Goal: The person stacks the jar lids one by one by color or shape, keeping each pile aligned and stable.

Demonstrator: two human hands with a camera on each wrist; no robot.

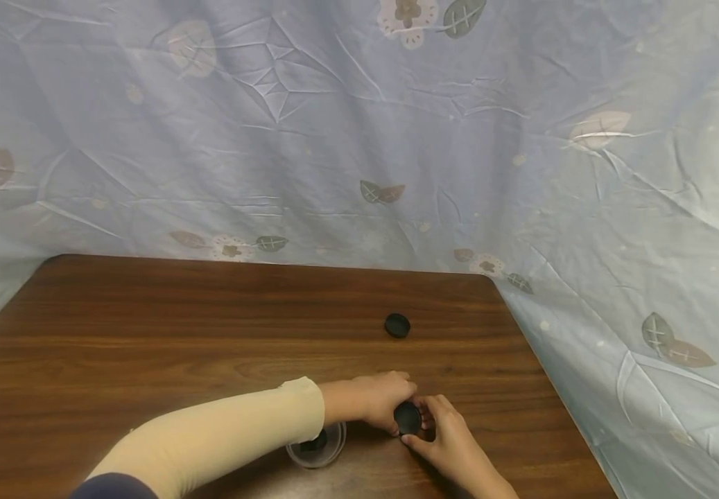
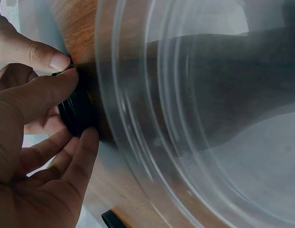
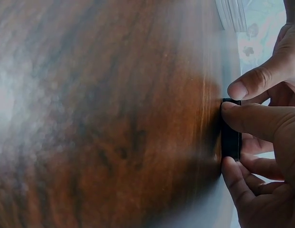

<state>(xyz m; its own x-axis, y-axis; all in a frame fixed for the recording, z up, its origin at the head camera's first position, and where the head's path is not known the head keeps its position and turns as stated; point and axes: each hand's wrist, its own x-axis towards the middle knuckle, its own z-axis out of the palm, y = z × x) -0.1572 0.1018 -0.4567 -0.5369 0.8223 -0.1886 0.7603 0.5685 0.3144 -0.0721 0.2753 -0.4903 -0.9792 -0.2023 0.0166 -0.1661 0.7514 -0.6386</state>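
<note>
Both hands meet over the table, holding one shallow round black cap [image 1: 407,419] between them. My left hand [image 1: 380,398] reaches across and pinches it, thumb near its left edge and fingers at its far edge. From the near right, my right hand [image 1: 453,443] grips the same cap by its side. In the left wrist view the cap [image 2: 77,111] stands on edge between thumb and fingertips. The right wrist view shows its dark side [image 3: 231,135] close to the tabletop, with both thumbs near one another at one end.
A clear round plastic container [image 1: 336,449] with something black inside stands under my left forearm. Farther back lies another round black cap [image 1: 397,325]. The brown wooden table [image 1: 178,326] is bordered by a hanging patterned curtain [image 1: 309,152] at the back and sides.
</note>
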